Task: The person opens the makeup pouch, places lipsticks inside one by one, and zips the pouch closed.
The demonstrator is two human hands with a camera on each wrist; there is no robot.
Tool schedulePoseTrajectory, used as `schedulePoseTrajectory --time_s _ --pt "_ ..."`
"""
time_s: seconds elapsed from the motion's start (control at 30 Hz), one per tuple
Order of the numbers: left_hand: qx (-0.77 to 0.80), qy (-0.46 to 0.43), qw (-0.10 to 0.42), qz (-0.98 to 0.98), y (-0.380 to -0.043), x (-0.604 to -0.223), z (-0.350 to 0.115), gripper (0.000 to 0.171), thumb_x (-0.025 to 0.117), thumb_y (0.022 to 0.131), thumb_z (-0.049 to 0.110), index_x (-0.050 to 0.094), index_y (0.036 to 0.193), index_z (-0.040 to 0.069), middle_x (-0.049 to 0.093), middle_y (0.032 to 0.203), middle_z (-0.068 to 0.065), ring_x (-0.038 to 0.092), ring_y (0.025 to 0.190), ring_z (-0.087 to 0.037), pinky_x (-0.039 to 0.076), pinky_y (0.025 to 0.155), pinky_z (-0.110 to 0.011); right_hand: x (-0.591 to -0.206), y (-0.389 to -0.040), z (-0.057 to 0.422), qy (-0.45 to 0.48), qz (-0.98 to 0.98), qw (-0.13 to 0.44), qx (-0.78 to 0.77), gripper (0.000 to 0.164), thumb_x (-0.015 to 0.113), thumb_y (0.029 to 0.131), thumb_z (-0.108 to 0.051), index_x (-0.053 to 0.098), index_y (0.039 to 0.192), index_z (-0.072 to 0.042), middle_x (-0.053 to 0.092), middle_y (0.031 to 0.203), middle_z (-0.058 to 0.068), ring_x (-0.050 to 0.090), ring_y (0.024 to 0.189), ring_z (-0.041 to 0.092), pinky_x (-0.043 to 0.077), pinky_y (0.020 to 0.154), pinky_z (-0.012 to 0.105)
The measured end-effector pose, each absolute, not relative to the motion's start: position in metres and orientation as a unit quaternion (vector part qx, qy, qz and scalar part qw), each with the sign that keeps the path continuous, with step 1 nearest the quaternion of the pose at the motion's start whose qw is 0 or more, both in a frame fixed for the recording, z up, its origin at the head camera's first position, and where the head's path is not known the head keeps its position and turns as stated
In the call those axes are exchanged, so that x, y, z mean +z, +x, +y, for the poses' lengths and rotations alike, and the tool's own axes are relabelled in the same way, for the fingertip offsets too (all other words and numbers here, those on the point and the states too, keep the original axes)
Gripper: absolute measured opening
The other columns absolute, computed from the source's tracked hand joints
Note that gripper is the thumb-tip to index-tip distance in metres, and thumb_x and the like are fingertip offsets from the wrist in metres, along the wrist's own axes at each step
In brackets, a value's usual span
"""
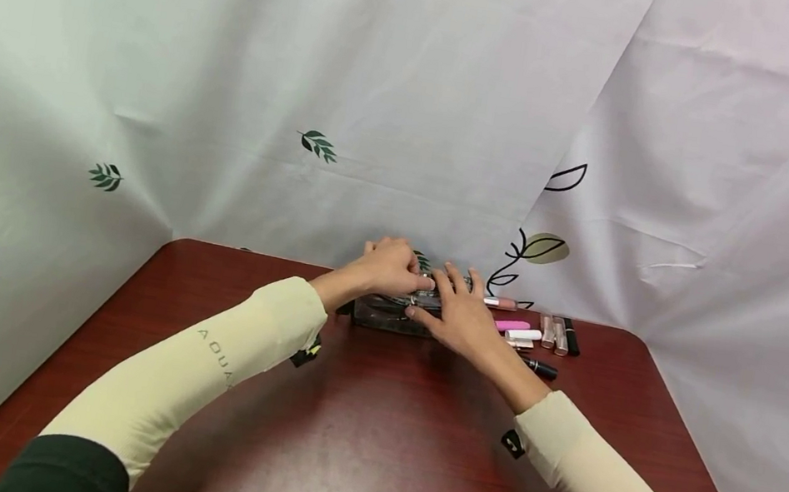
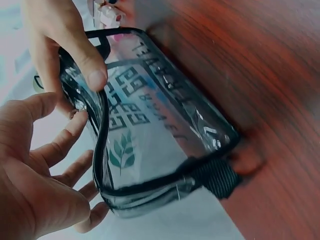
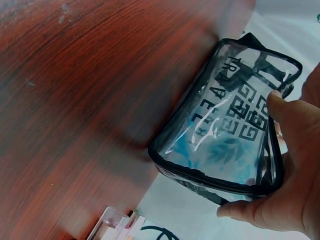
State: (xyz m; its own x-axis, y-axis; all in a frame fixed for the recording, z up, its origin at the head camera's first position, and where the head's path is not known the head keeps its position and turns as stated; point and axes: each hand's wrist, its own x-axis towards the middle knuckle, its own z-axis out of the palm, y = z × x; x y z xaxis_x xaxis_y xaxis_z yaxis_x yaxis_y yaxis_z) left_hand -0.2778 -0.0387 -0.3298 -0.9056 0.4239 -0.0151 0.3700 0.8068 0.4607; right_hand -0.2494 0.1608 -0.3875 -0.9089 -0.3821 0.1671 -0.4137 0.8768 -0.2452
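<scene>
A clear plastic travel pouch [image 2: 165, 110] with black piping and printed lettering stands on the table at the foot of the cloth wall. Thumb and finger of my left hand [image 1: 387, 268] pinch at the small metal zipper pull along its top edge. In the left wrist view the other fingers of my left hand [image 2: 40, 165] spread behind the pouch. Gripping the pouch at its right end is my right hand [image 3: 295, 160], thumb on the front near the top rim. That hand [image 1: 464, 316] hides part of the pouch in the head view.
Right of the pouch lie several cosmetics: a pink tube [image 1: 512, 326], a white-capped tube [image 1: 524, 335], a black tube [image 1: 541, 369] and clear tubes [image 1: 560, 338]. White cloth [image 1: 413, 114] hangs close behind the reddish wooden table [image 1: 352, 442] and along both sides.
</scene>
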Motion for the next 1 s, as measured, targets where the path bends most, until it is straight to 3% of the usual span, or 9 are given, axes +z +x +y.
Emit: schedulePoseTrajectory --time_s 0.03,0.1,0.2,0.3,0.37,0.53,0.77,1.0 --pt "0.223 0.209 0.056 0.95 -0.278 -0.33 -0.041 0.056 0.069 0.109 0.052 0.063 0.063 0.022 0.074 0.095 -0.004 0.066 0.112 -0.033 0.04 0.114 -0.061 -0.389 -0.251 0.162 0.205 -0.967 0.054 0.141 0.093 0.065 0.108 -0.066 0.041 0.174 -0.005 0.033 0.182 0.027 0.02 0.169 0.063 0.036 0.132 0.075" --pt "0.208 0.213 0.051 0.953 -0.278 -0.329 -0.046 0.045 0.069 0.109 0.053 0.073 0.079 0.019 0.074 0.11 -0.005 0.064 0.118 -0.035 0.04 0.116 -0.061 -0.4 -0.26 0.165 0.207 -0.966 0.064 0.139 0.097 0.059 0.107 -0.075 0.04 0.175 -0.008 0.033 0.183 0.024 0.02 0.169 0.062 0.04 0.127 0.076" --pt "0.175 0.237 0.043 0.955 -0.279 -0.332 -0.057 0.042 0.068 0.109 0.052 0.079 0.121 0.013 0.067 0.144 -0.011 0.058 0.14 -0.039 0.038 0.124 -0.063 -0.401 -0.262 0.165 0.202 -0.968 0.064 0.135 0.099 0.056 0.107 -0.078 0.039 0.176 -0.01 0.033 0.184 0.023 0.021 0.169 0.061 0.043 0.125 0.076" --pt "0.135 0.271 0.038 0.952 -0.279 -0.339 -0.072 0.061 0.064 0.111 0.052 0.061 0.157 0.011 0.05 0.169 -0.015 0.044 0.16 -0.043 0.033 0.133 -0.066 -0.389 -0.254 0.16 0.194 -0.97 0.055 0.134 0.094 0.064 0.107 -0.069 0.041 0.174 -0.007 0.034 0.183 0.025 0.023 0.168 0.062 0.045 0.125 0.074" --pt "0.118 0.291 0.039 0.949 -0.28 -0.345 -0.082 0.071 0.06 0.113 0.05 0.049 0.169 0.009 0.042 0.177 -0.018 0.036 0.167 -0.044 0.03 0.136 -0.068 -0.386 -0.25 0.157 0.189 -0.972 0.056 0.129 0.092 0.067 0.108 -0.064 0.042 0.174 -0.006 0.034 0.182 0.025 0.023 0.168 0.062 0.048 0.123 0.073" --pt "0.122 0.325 0.052 0.936 -0.279 -0.362 -0.098 0.075 0.049 0.119 0.047 0.03 0.179 0.007 0.029 0.185 -0.021 0.019 0.176 -0.046 0.024 0.14 -0.068 -0.38 -0.245 0.155 0.174 -0.977 0.047 0.118 0.091 0.068 0.108 -0.063 0.041 0.174 -0.007 0.032 0.184 0.023 0.022 0.17 0.06 0.054 0.116 0.073" --pt "0.131 0.329 0.042 0.934 -0.276 -0.371 -0.101 0.073 0.04 0.121 0.046 0.026 0.18 0.006 0.025 0.187 -0.02 0.012 0.178 -0.043 0.019 0.143 -0.061 -0.38 -0.245 0.156 0.171 -0.976 0.037 0.13 0.094 0.068 0.107 -0.066 0.04 0.175 -0.008 0.031 0.185 0.022 0.019 0.171 0.06 0.053 0.117 0.075" --pt "0.118 0.33 0.047 0.936 -0.276 -0.369 -0.101 0.073 0.039 0.121 0.046 0.025 0.18 0.006 0.024 0.188 -0.019 0.01 0.178 -0.042 0.017 0.145 -0.058 -0.371 -0.247 0.153 0.177 -0.974 0.031 0.139 0.095 0.069 0.105 -0.066 0.046 0.172 -0.004 0.029 0.185 0.025 0.017 0.17 0.063 0.029 0.133 0.079"
